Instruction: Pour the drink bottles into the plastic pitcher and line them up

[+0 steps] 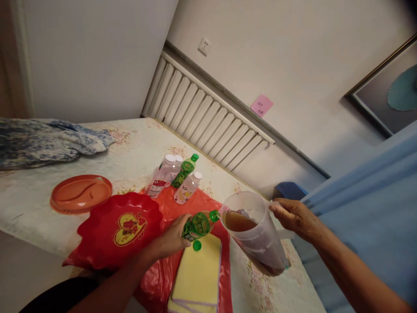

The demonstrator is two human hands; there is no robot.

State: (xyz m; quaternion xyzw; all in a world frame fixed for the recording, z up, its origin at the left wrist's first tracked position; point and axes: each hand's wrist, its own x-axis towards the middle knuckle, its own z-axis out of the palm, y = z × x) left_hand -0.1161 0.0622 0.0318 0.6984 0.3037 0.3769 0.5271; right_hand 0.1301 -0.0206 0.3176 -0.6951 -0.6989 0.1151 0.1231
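My left hand [172, 240] grips a green bottle [198, 225] tipped sideways, its mouth at the rim of a clear plastic pitcher [260, 237]. My right hand [292, 214] holds the pitcher by its handle, tilted toward the bottle. Brown liquid [237, 221] sits inside the pitcher. A loose green cap [196, 245] lies on a yellow pad [199, 271] just below the bottle.
Three capped bottles [164, 176] and another green bottle [185, 170] stand behind on a red plastic sheet [163, 278]. A red scalloped dish [120, 228] and an orange divided plate [81, 193] lie left. Blue patterned cloth [45, 141] is far left. A radiator [208, 117] lines the wall.
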